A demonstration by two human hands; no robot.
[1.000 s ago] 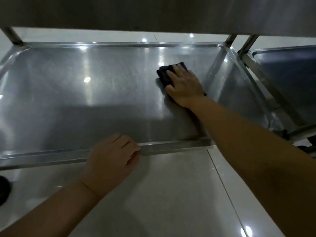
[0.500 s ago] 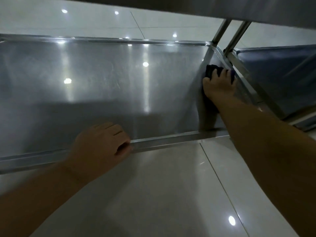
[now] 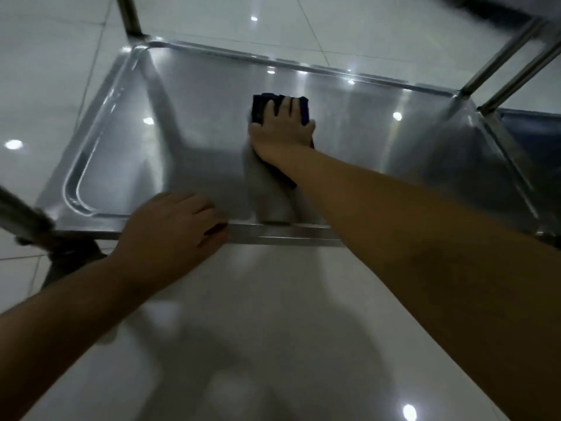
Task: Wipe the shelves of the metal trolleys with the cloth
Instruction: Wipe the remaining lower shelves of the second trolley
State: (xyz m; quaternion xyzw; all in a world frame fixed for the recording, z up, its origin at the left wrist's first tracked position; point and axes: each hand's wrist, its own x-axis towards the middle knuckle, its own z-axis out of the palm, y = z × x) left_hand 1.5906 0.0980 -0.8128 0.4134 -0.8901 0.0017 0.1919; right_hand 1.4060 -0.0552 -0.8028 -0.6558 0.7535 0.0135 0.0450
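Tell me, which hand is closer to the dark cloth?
The right hand. It lies flat on top of the cloth, pressing it on the shelf. The left hand is apart from it, at the shelf's near edge.

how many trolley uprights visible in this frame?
4, maybe more hidden. One upright at the shelf's far-left corner, a blurred one at near-left, and two side by side, and, at far-right. The near-right corner is hidden behind the right arm.

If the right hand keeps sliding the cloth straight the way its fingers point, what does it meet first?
Likely the raised far rim of the shelf. Only bare steel lies between it and the right hand pressing the cloth; depth is uncertain.
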